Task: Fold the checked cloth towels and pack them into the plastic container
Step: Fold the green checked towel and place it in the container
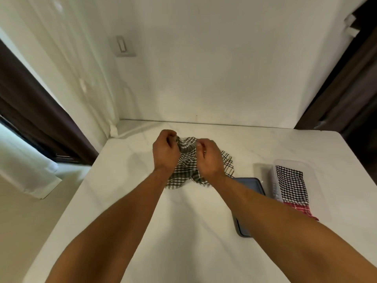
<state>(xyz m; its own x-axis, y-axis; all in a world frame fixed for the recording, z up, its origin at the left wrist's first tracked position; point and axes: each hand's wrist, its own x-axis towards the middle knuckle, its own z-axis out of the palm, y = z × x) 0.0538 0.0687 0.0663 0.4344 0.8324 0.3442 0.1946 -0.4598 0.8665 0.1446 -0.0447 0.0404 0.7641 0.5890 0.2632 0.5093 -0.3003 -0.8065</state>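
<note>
Both hands are raised over the far middle of the white bench (122, 201), close together, each with its fingers curled. The left hand (166, 149) has its grip pinched tight on the upper edge of the grey-and-white checked towel (186, 160), and the right hand (208, 158), just to its right, pinches the same edge, so the cloth is bunched between the two fists. The towel hangs down in loose folds, and its lower part lies crumpled on the bench between the wrists. Just right of it, partly hidden behind the right hand, a white towel with a thin black grid (228, 162) lies on the bench, touching or overlapping the grey one; which cannot be told. The clear plastic container (274, 186) stands at the right of the bench, well apart from the hands. Inside it lies a folded black-and-white checked towel (292, 184), with a red checked towel (302, 209) at its near end, mostly covered by the right forearm. A dark grey lid (252, 186) lies flat on the bench just left of the container, crossed by that forearm. A switch plate (124, 46) sits on the far wall, and curtains hang at the left.
</note>
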